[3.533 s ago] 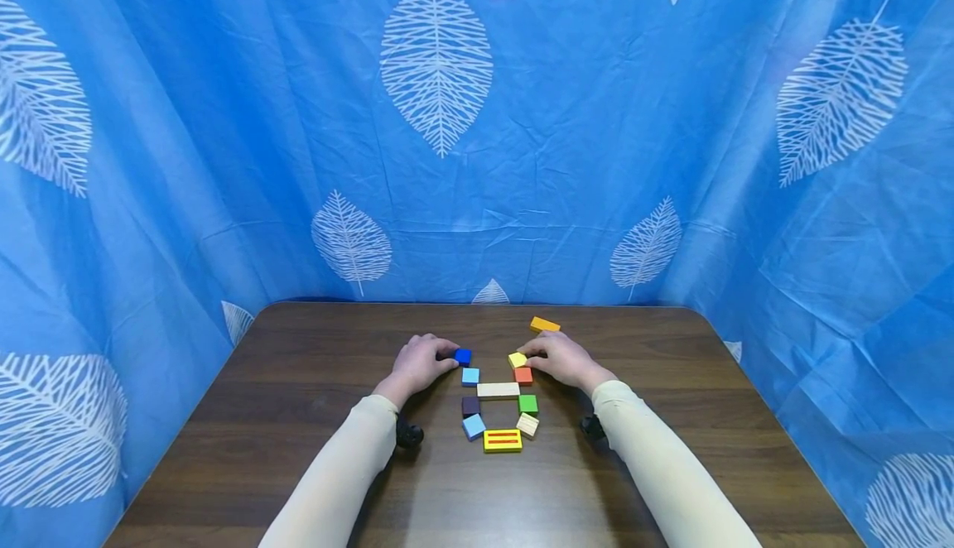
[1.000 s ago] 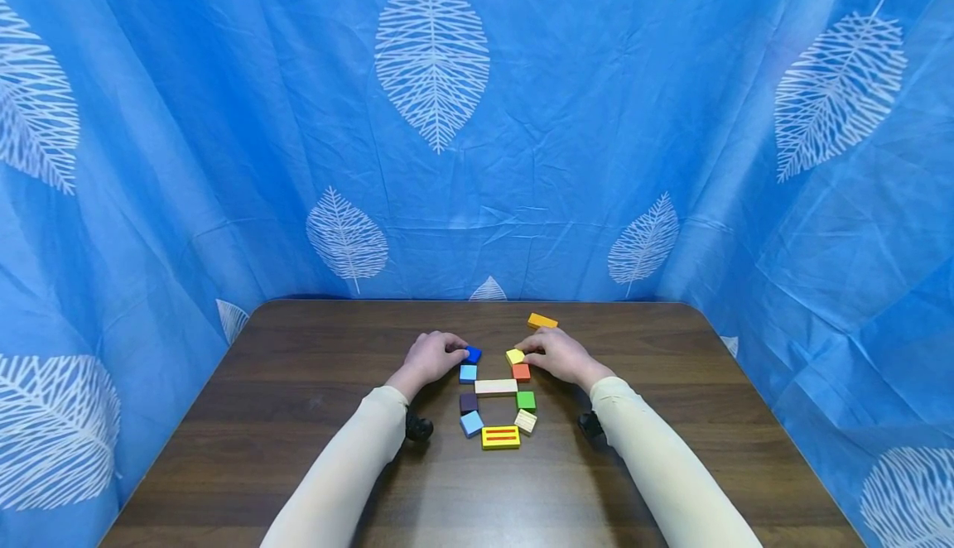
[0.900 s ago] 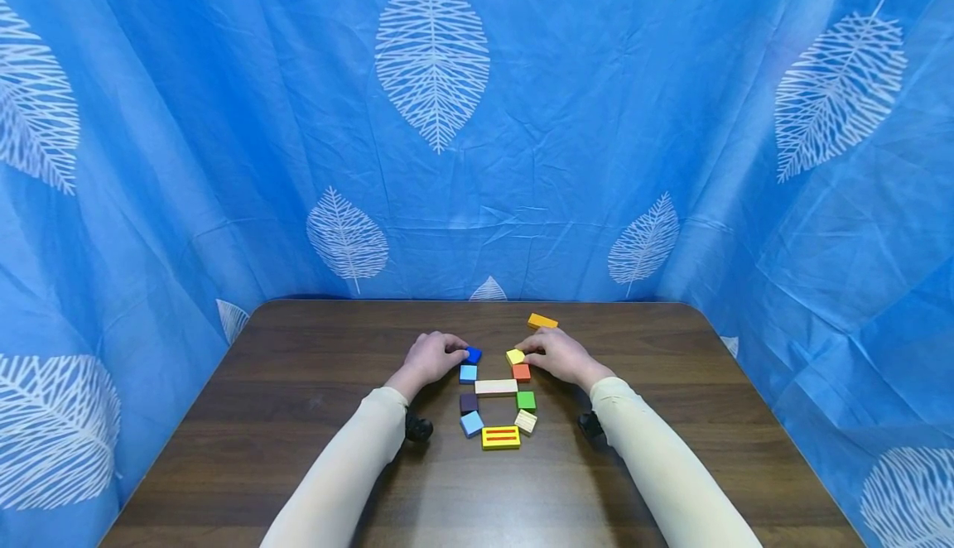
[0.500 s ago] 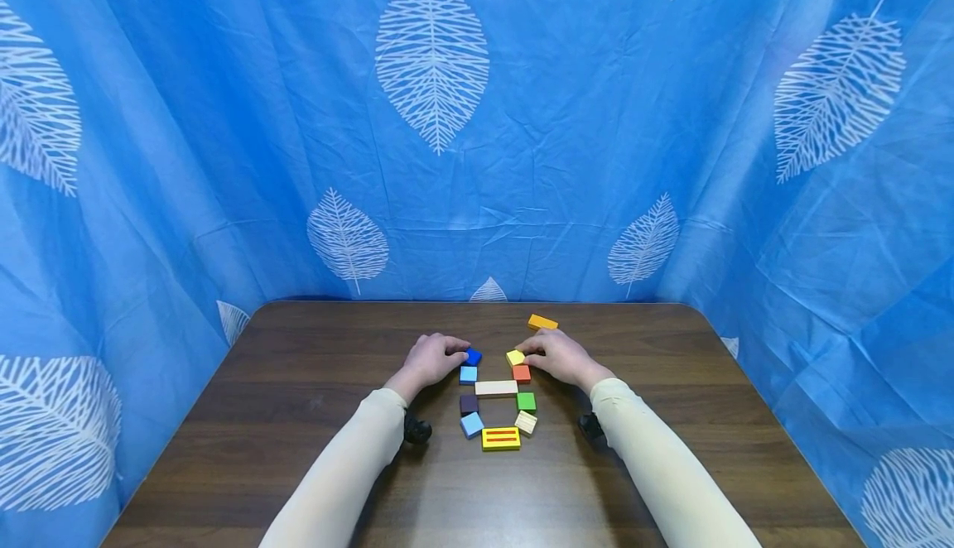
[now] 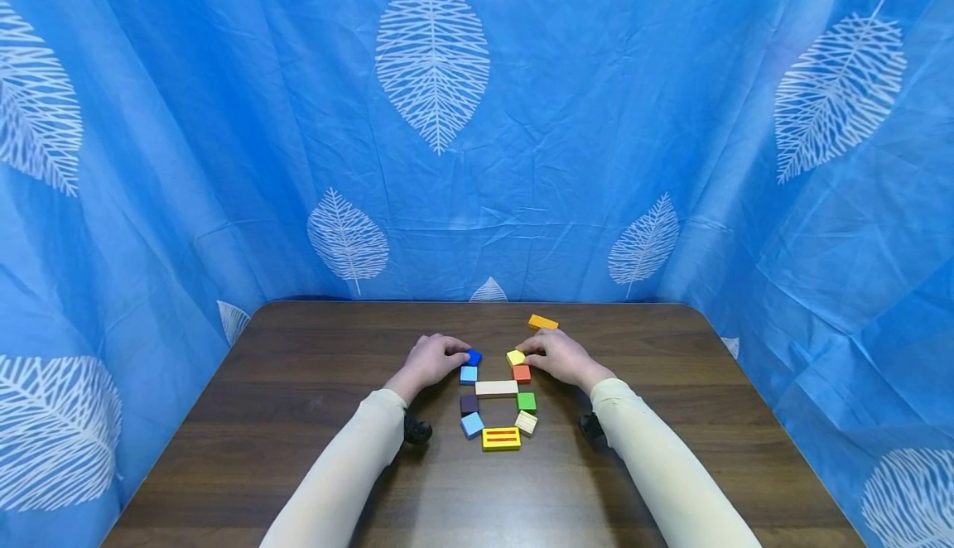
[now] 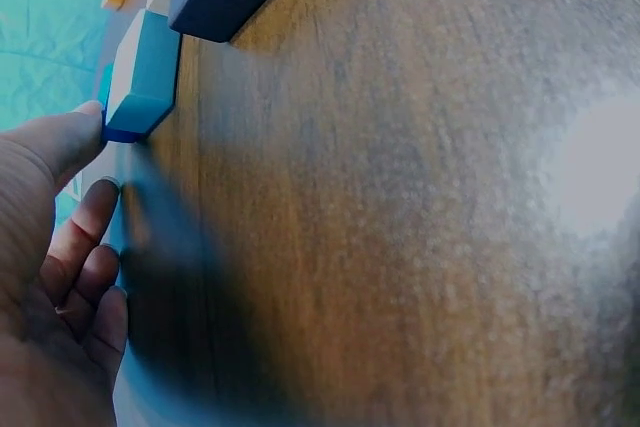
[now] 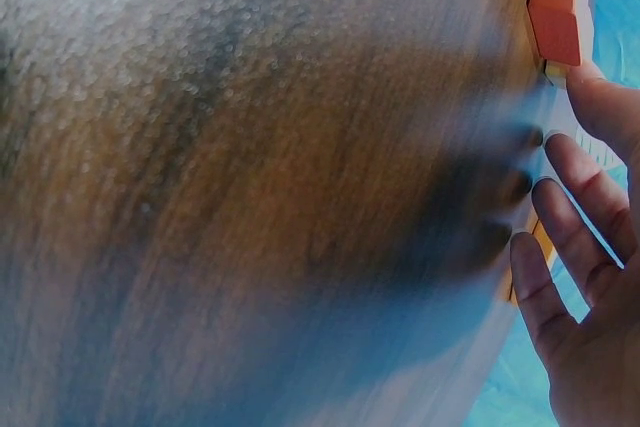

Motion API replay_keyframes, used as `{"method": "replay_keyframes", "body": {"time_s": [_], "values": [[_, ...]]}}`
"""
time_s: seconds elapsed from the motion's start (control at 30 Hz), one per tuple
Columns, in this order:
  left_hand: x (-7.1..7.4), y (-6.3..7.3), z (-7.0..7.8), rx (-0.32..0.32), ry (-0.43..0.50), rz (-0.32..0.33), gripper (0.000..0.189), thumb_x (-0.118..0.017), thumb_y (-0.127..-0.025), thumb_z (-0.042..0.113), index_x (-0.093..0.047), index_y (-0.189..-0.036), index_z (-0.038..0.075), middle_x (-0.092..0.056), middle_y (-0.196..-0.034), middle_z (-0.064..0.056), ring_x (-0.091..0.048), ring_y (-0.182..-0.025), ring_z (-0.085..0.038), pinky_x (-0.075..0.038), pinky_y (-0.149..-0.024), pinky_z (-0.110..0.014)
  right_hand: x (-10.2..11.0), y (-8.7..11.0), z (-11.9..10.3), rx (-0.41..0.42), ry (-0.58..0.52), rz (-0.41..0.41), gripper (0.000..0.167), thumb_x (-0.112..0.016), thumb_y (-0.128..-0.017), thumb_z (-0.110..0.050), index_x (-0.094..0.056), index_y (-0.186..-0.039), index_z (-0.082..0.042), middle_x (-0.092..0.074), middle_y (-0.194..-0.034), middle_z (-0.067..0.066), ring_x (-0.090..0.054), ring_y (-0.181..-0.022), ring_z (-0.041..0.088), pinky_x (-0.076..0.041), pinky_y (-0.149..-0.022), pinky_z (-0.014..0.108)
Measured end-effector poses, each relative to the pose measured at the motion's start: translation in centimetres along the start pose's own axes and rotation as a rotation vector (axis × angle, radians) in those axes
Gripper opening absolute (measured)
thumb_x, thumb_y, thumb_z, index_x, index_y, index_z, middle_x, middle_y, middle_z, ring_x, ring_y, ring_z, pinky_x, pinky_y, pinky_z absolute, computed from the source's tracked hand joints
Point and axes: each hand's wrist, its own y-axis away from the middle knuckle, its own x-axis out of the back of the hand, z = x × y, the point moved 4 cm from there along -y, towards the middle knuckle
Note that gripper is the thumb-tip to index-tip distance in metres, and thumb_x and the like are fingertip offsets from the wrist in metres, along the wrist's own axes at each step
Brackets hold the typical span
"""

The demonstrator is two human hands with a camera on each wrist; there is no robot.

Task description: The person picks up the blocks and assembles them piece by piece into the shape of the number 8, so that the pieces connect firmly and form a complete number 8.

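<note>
At the far left of a ring of small blocks, my left hand [image 5: 431, 363] pinches a dark blue block [image 5: 474, 358] between thumb and index finger. In the left wrist view, the thumb touches that block just behind a light blue block [image 6: 145, 72]. Opposite, my right hand [image 5: 561, 358] holds a yellow block [image 5: 515, 358] by thumb and index finger. A red block [image 5: 522, 374] lies right in front of it and mostly hides it in the right wrist view. A gap separates the two held blocks.
Nearer me lie a long cream block [image 5: 496, 388], a dark purple block [image 5: 469, 404], a green block [image 5: 527, 402], a second light blue block [image 5: 472, 425], a beige block [image 5: 526, 423] and a yellow block with red stripes [image 5: 501, 439]. An orange block [image 5: 543, 322] lies beyond my right hand.
Since the earliest frame, my left hand has shifted the dark blue block to the right and turned it at an angle. Over the last second, both hands stay still.
</note>
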Motion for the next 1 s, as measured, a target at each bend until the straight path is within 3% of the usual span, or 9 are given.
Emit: {"method": "replay_keyframes", "body": {"time_s": [0.33, 1.0], "values": [[-0.10, -0.23, -0.21, -0.002, 0.022, -0.004, 0.026, -0.068, -0.100, 0.029, -0.077, -0.122, 0.017, -0.072, -0.121, -0.004, -0.054, -0.116, -0.027, -0.041, -0.101, -0.048, 0.02, -0.02, 0.03, -0.005, 0.005, -0.001, 0.026, -0.071, -0.098, -0.022, -0.076, -0.123, -0.021, -0.069, -0.122, -0.002, -0.052, -0.127, 0.029, -0.037, -0.111, 0.055], [0.33, -0.14, -0.87, -0.054, 0.038, -0.075, 0.033, -0.065, -0.102, 0.027, -0.070, -0.134, 0.022, -0.066, -0.134, -0.003, -0.048, -0.126, -0.030, -0.040, -0.106, -0.050, 0.17, -0.02, -0.12, 0.017, 0.017, 0.003, 0.027, -0.071, -0.099, -0.022, -0.075, -0.125, -0.019, -0.069, -0.124, 0.000, -0.053, -0.127, 0.029, -0.038, -0.110, 0.054]]}}
